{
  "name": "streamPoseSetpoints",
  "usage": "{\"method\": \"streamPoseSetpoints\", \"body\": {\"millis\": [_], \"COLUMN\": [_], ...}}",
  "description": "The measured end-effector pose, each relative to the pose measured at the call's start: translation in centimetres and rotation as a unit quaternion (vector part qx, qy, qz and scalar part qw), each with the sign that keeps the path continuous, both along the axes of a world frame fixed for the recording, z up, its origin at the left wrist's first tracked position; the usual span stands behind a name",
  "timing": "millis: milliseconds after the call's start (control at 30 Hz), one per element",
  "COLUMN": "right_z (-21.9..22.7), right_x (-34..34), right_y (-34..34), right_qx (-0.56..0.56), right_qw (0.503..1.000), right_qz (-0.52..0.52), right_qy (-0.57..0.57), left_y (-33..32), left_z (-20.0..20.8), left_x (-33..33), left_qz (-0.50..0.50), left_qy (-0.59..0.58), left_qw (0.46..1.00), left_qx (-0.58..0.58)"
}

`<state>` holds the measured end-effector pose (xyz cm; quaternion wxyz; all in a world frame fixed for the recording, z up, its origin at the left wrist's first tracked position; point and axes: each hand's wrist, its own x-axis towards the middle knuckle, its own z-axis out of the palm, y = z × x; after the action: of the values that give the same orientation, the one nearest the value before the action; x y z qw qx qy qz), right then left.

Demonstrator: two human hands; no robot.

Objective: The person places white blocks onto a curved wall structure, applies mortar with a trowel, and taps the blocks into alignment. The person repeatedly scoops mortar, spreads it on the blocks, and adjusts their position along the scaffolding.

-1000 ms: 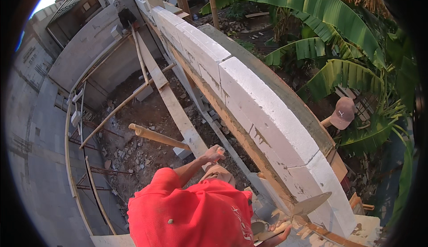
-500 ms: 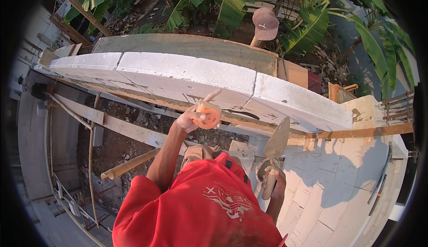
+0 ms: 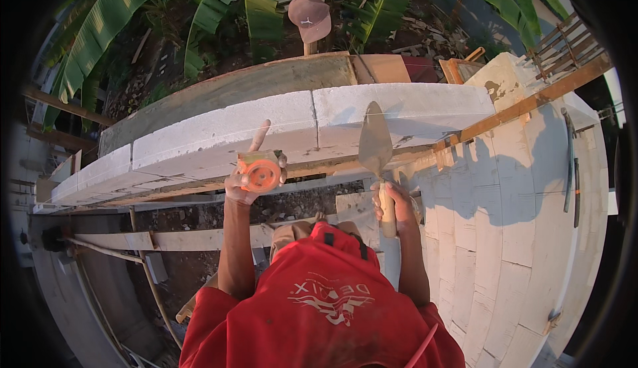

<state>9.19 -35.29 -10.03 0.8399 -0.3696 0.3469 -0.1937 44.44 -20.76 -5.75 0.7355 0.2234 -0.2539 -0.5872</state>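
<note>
My left hand (image 3: 238,188) is closed around an orange round reel (image 3: 262,175), its index finger stretched out toward the wall. A greyish-green piece shows along the reel's upper edge; I cannot make out what it is. In my right hand (image 3: 401,203) is a pointed trowel (image 3: 376,139), gripped by its pale wooden handle. The trowel's blade points up and away, overlapping the white block wall (image 3: 219,125) in view; whether it touches is unclear. A thin pale line runs along the wall's upper part.
Behind the wall lies a grey concrete ledge (image 3: 232,89), with a cap (image 3: 310,19) on a post and banana leaves (image 3: 119,29) beyond. A wooden beam (image 3: 525,105) slants at the right. Below left are a plank (image 3: 193,240), poles and rubble; pale block paving (image 3: 465,268) lies right.
The view has swung, so wall and cap sit farther left. My right hand has raised the trowel toward the wall. The reel remains in my left hand, now turned more face-on.
</note>
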Motion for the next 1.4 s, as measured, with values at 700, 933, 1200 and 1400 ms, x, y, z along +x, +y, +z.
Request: {"method": "streamPoseSetpoints", "body": {"millis": [700,933,1200,1400], "right_z": [-5.6,-9.0,-11.1,-5.2], "right_x": [-2.5,8.8,4.2,0.2], "right_y": [7.6,-1.1,5.5,11.6], "right_qx": [-0.572,-0.697,-0.578,-0.573], "right_qw": [0.751,0.652,0.727,0.725], "right_qz": [-0.098,-0.15,-0.113,-0.074], "right_qy": [0.316,0.256,0.353,0.374], "left_y": [0.6,1.0,1.0,1.4], "left_z": [-0.8,-0.5,-0.8,-1.3], "left_x": [-0.9,-1.9,-1.9,-2.1], "left_qz": [-0.011,0.007,0.009,0.016], "left_qy": [0.018,0.024,0.024,0.051], "left_qw": [1.0,1.0,1.0,0.999], "left_qx": [-0.01,-0.011,-0.008,-0.004]}}
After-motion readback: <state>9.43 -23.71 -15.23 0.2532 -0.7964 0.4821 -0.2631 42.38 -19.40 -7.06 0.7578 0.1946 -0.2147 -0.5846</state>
